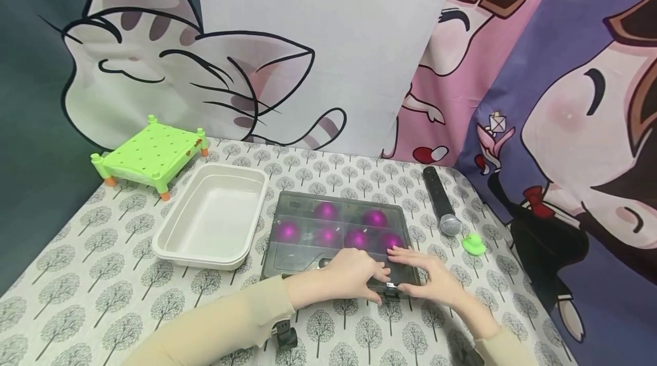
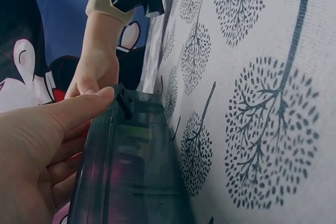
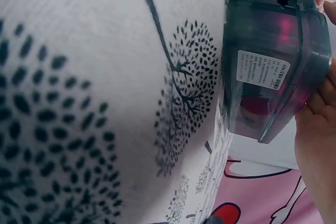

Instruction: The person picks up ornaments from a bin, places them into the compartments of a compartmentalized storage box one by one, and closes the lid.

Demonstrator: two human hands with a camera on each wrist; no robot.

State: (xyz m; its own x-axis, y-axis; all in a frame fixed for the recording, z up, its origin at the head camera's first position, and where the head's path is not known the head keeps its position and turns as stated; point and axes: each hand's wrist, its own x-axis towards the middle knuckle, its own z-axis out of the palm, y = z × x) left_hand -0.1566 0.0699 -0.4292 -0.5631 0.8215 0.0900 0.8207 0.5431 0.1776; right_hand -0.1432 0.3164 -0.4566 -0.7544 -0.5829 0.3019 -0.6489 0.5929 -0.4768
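Note:
A flat smoky clear plastic case [image 1: 290, 255] lies on the table with its lid down. Several glowing magenta balls [image 1: 327, 212] show through it, along with a dark shape partly hidden by my left arm. My left hand [image 1: 351, 275] rests on the lid near the front edge, its thumb beside the black latch [image 2: 124, 103]. From the other side, my right hand [image 1: 428, 277] lays straight fingers on the lid at the front right corner, thumb close to the same latch. A white printed label [image 3: 263, 70] is stuck on the case's side in the right wrist view.
Left of the case stands a white plastic tub [image 1: 210, 218], and behind it a green toy table [image 1: 154, 152] with orange feet. A black microphone [image 1: 438, 198] and a green rubber duck [image 1: 473, 244] lie to the right. Printed curtains [image 1: 328, 41] hang behind the tree-patterned cloth [image 1: 118, 292].

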